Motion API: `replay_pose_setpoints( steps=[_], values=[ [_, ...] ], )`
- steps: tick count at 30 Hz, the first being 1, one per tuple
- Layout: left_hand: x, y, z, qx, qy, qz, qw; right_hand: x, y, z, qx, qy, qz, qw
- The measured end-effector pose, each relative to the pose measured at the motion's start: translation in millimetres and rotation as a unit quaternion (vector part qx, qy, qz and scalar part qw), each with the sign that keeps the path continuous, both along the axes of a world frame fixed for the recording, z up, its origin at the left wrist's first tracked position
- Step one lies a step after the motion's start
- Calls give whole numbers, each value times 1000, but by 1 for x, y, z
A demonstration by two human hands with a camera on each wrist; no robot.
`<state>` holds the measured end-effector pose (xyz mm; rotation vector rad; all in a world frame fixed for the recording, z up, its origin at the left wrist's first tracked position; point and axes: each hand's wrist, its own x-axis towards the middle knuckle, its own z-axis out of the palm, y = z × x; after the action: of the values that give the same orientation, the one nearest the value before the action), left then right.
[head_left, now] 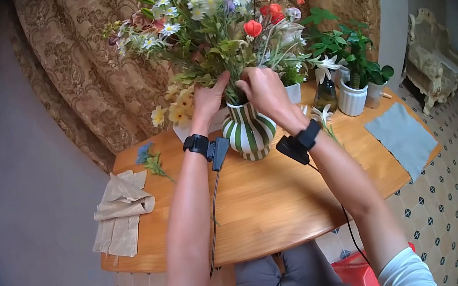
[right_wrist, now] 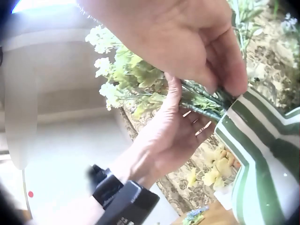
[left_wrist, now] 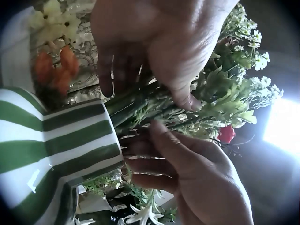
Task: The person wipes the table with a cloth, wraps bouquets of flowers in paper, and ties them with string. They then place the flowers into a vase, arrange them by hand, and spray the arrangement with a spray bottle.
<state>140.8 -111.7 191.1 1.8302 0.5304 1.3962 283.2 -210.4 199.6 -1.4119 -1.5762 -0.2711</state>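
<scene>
A green-and-white striped vase stands upright on the wooden table, filled with a tall, mixed bouquet of flowers. My left hand is just above the rim on the left, its thumb in front of the green stems and its fingers curled behind them. From the other side my right hand grips the same bunch, fingertips right at the vase mouth in the right wrist view. White daisies, a purple bloom and red lantern-like blooms spread above both hands. The stem ends are hidden inside the vase.
Crumpled brown paper and a blue flower lie at the left. A grey-blue cloth, potted plants, a dark glass bottle and a loose white lily are at the right. Yellow flowers stand behind.
</scene>
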Motion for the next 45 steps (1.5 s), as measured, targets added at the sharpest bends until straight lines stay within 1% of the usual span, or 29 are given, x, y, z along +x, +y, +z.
replay_pose_setpoints(
  steps=[1, 2, 5, 7, 10, 11, 13, 14, 16, 17, 19, 20, 21, 23, 25, 27, 29, 30, 32, 33, 35, 36, 37, 39, 40, 41, 42, 43, 45],
  values=[
    [0, -1, 1, 0, -2, 1, 1000, 0, -2, 1, 47, 32, 21, 998],
    [0, -2, 1, -18, 1, -7, 1000, 2, -4, 3, 53, 29, 50, 997],
    [1, -4, 0, -34, 7, -14, 999, 5, -3, 17, 93, 47, 18, 994],
    [2, -6, 1, -27, 5, -11, 1000, 11, -2, 31, 91, 51, 28, 994],
    [0, -12, 2, -37, 40, 21, 998, 11, 3, 34, 33, 12, 29, 999],
    [1, -10, 0, -37, 40, 21, 998, 12, 12, 20, 33, 12, 29, 999],
    [2, -12, 1, -67, 88, 84, 990, 8, 20, -1, -26, -89, -8, 996],
    [3, -16, 1, -64, 87, 84, 991, 7, 20, -6, -28, -61, -13, 998],
    [5, -26, -2, -71, -8, 44, 997, 7, 16, -5, -28, -47, -4, 999],
    [2, -23, -5, -71, -6, 45, 996, 6, 11, -5, -37, -34, -6, 999],
    [-5, -22, -10, -178, 8, -29, 984, 5, -2, -7, -21, -30, -9, 999],
    [-6, -23, -12, -224, -18, -55, 973, 4, -7, -6, -3, -31, -13, 999],
    [-7, -24, -14, -224, -18, -55, 973, 3, -12, -4, -2, -31, -12, 999],
    [-11, -25, -18, -147, -51, -163, 974, 0, -20, -1, -25, -31, 4, 999],
    [-15, -20, -18, -149, -52, -187, 970, 0, -19, 1, -19, -33, 5, 999],
    [-16, -12, -18, -149, -55, -209, 965, 2, -13, 1, 2, 4, 10, 1000],
    [-13, -6, -14, -170, 11, -193, 966, 4, -4, -4, -2, 4, -17, 1000],
    [-9, -5, -16, -170, 11, -193, 966, 6, 1, -6, -7, 4, -43, 999],
    [7, -17, -14, -99, -2, -40, 994, 12, 0, 0, -21, 2, -21, 1000],
    [12, -16, -15, -98, -1, -40, 994, 14, 0, 3, -36, 2, -2, 999],
    [20, -10, -21, -68, 11, 67, 995, 13, 0, 3, -28, -16, -7, 999],
    [23, -7, -25, -67, 9, 89, 994, 14, 0, 3, -20, -36, -12, 999],
    [25, -8, -26, -67, 9, 88, 994, 15, -2, 7, -20, -36, -13, 999],
    [26, -10, -28, -68, -49, 66, 994, 20, -5, 16, -89, 22, 28, 995],
    [26, -15, -25, -71, -50, 66, 994, 22, -2, 10, -74, 9, 29, 997],
    [24, -22, -19, -80, -11, 80, 994, 24, -3, 9, -78, 5, 31, 996],
    [16, -30, -17, -94, 28, 102, 990, 23, -5, 5, -67, -27, 2, 997],
    [15, -14, -28, -92, 35, 87, 991, 19, -6, -1, -58, -60, -20, 996],
    [-4, -33, -18, -119, 54, 37, 991, 15, -25, -9, -39, -46, 4, 998]
  ],
)
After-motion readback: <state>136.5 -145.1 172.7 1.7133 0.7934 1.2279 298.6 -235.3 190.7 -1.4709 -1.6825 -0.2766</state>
